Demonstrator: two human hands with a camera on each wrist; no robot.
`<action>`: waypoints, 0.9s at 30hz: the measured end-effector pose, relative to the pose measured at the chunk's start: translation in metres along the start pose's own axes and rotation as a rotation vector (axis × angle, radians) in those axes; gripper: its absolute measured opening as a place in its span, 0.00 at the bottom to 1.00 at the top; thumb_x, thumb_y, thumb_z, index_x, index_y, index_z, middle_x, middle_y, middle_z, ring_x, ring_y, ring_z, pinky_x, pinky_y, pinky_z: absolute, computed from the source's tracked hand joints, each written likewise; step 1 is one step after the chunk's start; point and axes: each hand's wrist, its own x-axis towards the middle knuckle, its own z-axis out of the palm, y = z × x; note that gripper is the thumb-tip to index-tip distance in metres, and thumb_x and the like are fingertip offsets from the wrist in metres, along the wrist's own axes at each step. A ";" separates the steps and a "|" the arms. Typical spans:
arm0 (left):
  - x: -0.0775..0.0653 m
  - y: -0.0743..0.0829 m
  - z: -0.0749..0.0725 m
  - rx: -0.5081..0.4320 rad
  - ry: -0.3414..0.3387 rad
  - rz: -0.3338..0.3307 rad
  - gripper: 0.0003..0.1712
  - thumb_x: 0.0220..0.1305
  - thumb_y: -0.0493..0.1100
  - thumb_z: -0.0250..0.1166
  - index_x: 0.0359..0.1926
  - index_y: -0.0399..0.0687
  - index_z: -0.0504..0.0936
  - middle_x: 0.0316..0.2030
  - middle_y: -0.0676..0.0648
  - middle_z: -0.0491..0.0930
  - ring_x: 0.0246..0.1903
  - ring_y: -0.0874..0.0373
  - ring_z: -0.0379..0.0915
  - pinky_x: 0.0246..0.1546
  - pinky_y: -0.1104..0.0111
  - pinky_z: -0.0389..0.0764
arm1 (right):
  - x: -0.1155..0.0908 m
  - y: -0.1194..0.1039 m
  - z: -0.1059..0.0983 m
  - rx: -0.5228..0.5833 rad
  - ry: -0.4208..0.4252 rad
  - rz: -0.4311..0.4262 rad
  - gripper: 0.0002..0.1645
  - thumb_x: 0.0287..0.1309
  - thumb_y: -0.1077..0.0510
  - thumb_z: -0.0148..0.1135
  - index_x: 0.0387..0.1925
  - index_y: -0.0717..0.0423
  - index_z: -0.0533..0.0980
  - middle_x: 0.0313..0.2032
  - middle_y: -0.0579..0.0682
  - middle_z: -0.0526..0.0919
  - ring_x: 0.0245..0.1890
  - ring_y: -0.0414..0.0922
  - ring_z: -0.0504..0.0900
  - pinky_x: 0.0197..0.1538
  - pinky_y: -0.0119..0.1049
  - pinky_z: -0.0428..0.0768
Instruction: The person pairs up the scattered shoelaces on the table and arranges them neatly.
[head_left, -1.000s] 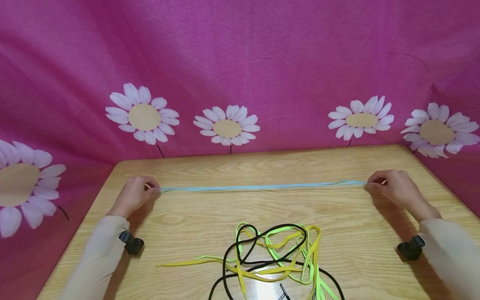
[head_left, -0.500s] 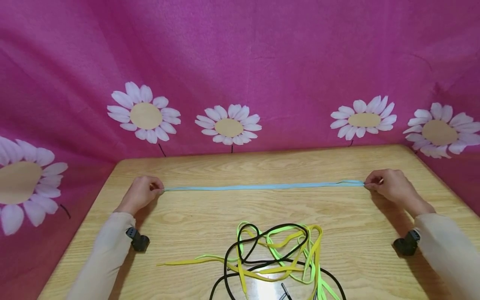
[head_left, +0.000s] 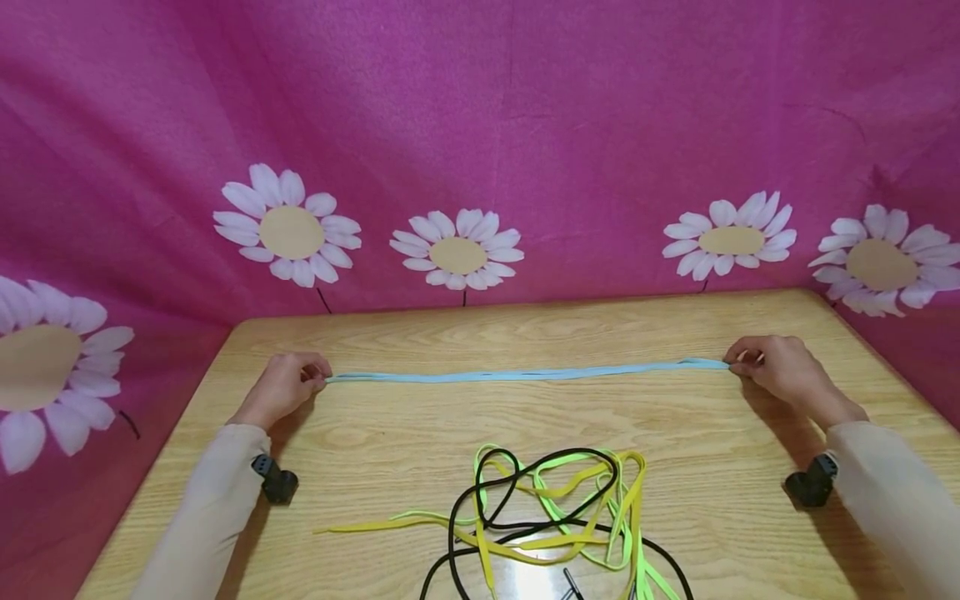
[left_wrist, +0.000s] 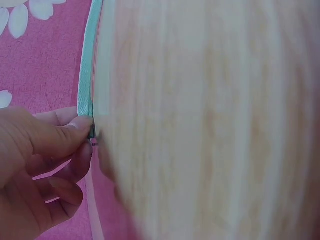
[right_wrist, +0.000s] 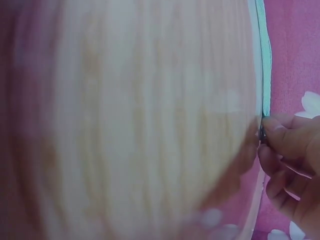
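A light blue shoelace (head_left: 510, 376) stretches nearly straight across the back half of the wooden table, its strands lying close together. At its left end my left hand (head_left: 283, 387) pinches it between thumb and fingertips. The left wrist view shows the lace (left_wrist: 88, 65) running up from the pinching left hand (left_wrist: 45, 160). My right hand (head_left: 787, 375) pinches the other end, where the strands part into a narrow loop. In the right wrist view the lace (right_wrist: 265, 60) rises from the thumb and finger of the right hand (right_wrist: 295, 155).
Nearer the front of the wooden table (head_left: 360, 467) lies a loose tangle of a black cord (head_left: 517, 525), a yellow lace (head_left: 551, 542) and a bright green lace (head_left: 615, 508). Behind the table hangs a pink cloth (head_left: 585, 150) with printed daisies.
Both hands have come slightly inward, the left to the right and the right to the left, still pinching the blue shoelace. The strands have slackened a little. The tangle stays put.
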 end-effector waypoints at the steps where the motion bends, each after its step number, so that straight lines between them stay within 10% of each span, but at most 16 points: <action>1: 0.000 -0.001 0.000 0.005 -0.002 0.002 0.06 0.59 0.26 0.63 0.36 0.37 0.81 0.31 0.42 0.80 0.34 0.47 0.74 0.40 0.53 0.76 | 0.000 0.000 0.000 -0.004 0.004 -0.009 0.06 0.51 0.68 0.68 0.31 0.57 0.82 0.25 0.48 0.80 0.27 0.46 0.75 0.32 0.41 0.72; 27: -0.004 -0.004 -0.004 0.062 -0.013 0.017 0.04 0.57 0.28 0.66 0.31 0.38 0.83 0.28 0.45 0.80 0.31 0.51 0.72 0.37 0.57 0.75 | -0.001 0.010 0.001 -0.032 0.034 -0.043 0.08 0.48 0.70 0.70 0.28 0.55 0.83 0.26 0.48 0.82 0.27 0.45 0.74 0.31 0.39 0.73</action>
